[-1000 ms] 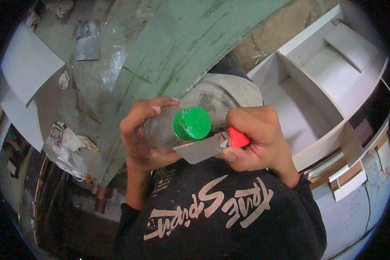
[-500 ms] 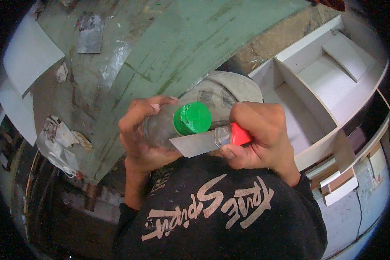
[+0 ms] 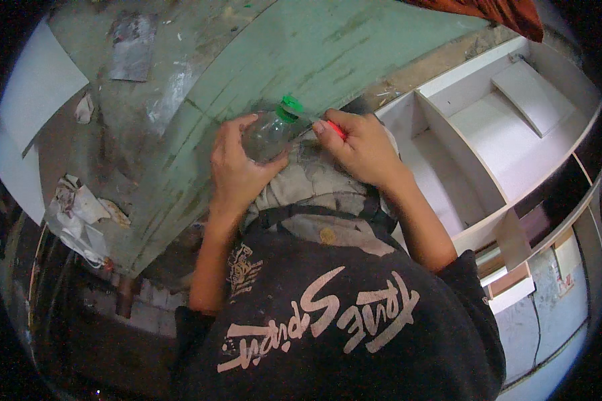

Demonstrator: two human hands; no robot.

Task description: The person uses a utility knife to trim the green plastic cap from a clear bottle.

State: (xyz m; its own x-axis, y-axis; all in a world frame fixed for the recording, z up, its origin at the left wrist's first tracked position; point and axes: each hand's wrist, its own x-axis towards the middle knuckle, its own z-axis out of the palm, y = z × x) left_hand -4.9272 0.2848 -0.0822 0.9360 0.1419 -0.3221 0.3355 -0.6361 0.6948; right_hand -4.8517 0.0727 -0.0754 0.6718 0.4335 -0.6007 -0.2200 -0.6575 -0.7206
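My left hand (image 3: 239,157) is wrapped round a clear plastic bottle (image 3: 266,139), held tilted above my lap. Its green cap (image 3: 288,109) points away from me and up to the right. In my right hand (image 3: 362,148) is a utility knife (image 3: 337,128) with a red handle, most of it hidden by the fingers. The knife's thin blade reaches left to the cap's edge. It looks to be touching the cap, though blur hides the exact contact.
A greenish board (image 3: 301,60) lies beyond my hands. At the right stands a white box-like frame (image 3: 461,147) with compartments. Crumpled paper and plastic (image 3: 80,214) lie at the left, below white sheets (image 3: 43,87). Dark reddish cloth (image 3: 502,13) shows at the top right.
Both hands have moved away from my chest with the bottle and the knife. The bottle has tipped, so its cap now faces away, and the blade has turned to it from the right.
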